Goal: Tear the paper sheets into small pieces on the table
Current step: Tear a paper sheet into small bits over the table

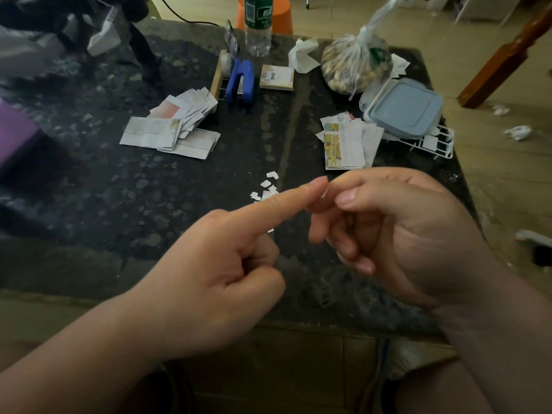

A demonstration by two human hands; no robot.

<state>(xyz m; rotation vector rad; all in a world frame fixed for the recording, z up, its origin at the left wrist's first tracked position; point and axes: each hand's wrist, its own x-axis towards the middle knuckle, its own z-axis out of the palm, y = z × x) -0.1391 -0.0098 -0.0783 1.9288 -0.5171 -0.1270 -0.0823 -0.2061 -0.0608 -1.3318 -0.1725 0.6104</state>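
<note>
Two hands are held close together over the table, with a sliver of paper between them.
A tiny paper scrap is pinched between thumb and forefinger of the right hand, its other fingers curled in. The left hand is folded with only the index finger pointed out, tip right at the scrap, and nothing is gripped. Torn pieces are scattered just beyond the fingertips. The left paper pile and right paper pile are seen farther back.
</note>
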